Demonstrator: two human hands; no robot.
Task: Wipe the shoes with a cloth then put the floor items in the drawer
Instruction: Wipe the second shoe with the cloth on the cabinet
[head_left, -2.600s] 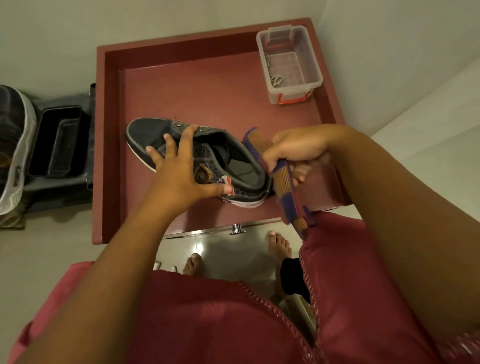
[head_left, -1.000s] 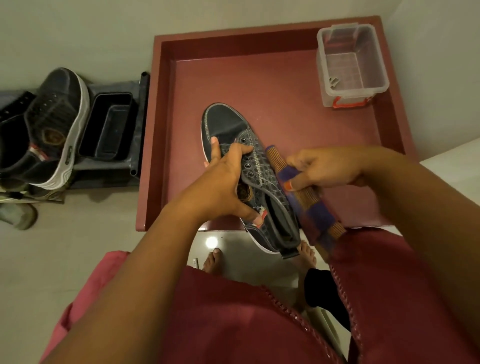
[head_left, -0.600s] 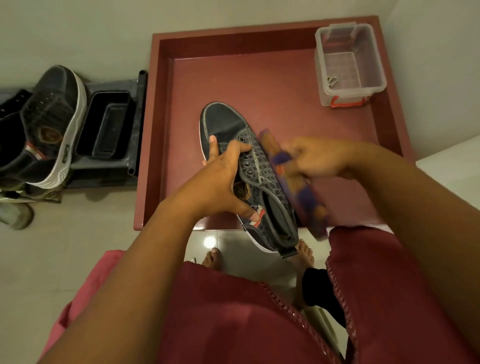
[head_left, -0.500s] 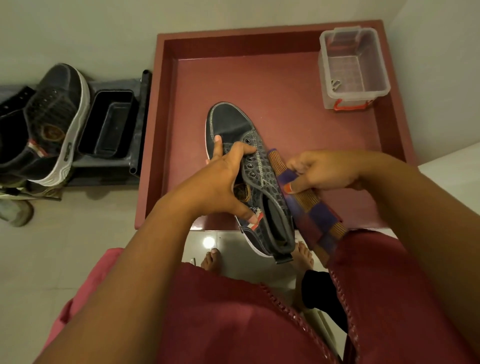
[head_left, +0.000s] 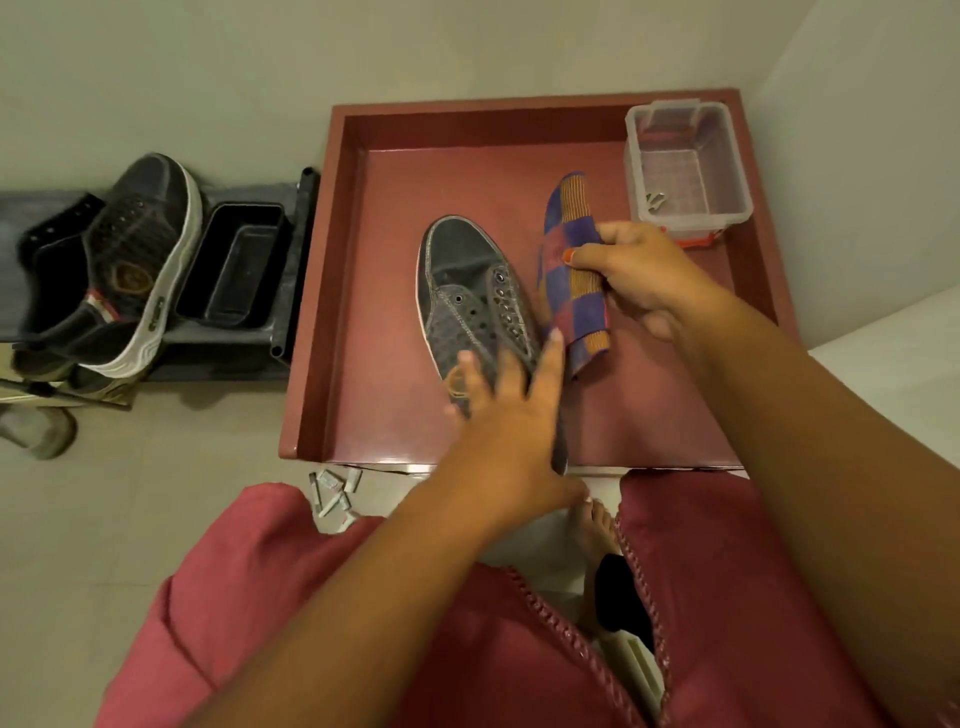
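The right hand (head_left: 631, 275) pinches the cloth (head_left: 571, 270), thumb on top and fingers curled under it. Half a second ago the cloth pressed on the shoe's side; now it has come away and hangs just beside the shoe, at its 3 o'clock. The left hand (head_left: 511, 415) has let go: its fingers are spread and straight, lying over the shoe's heel end. Before, that hand held the shoe up. Now the shoe (head_left: 472, 301) lies flat in the red drawer (head_left: 322, 291), toe pointing to 12 o'clock. A clear box (head_left: 685, 171) sits in the drawer's far corner, at 1 o'clock. The other shoe (head_left: 130, 260) leans on a dark rack (head_left: 234, 265) at 9 o'clock. Small grey bits (head_left: 332, 491) lie on the floor (head_left: 130, 493) by the drawer's near edge.
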